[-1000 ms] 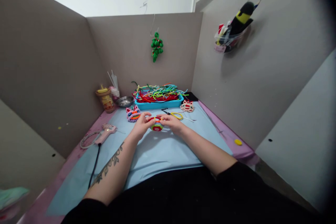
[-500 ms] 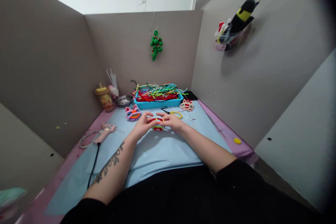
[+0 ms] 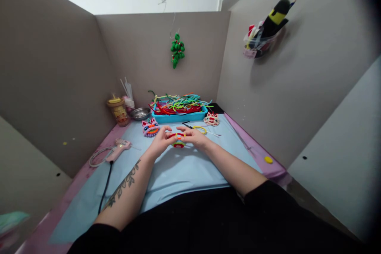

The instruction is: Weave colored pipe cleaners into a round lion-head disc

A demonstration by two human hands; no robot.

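Between my two hands is a small pipe-cleaner piece in red, yellow-green and orange, just above the blue table cover. My left hand grips its left side with thumb and fingers. On its right side my right hand has a similar pinch. Left of my left hand sits a purple lion-head figure with an orange mouth. Beyond my right hand lie yellow-handled scissors, and a cream and red lion-head figure rests farther back.
A blue tray heaped with pipe cleaners stands at the back. To the left are a pink glue gun with its cord, a metal bowl and a lidded cup. A yellow disc lies at right. Grey partitions enclose the table.
Both hands stay around the pipe-cleaner piece, which has tilted very slightly. Otherwise the view has only shifted a little.
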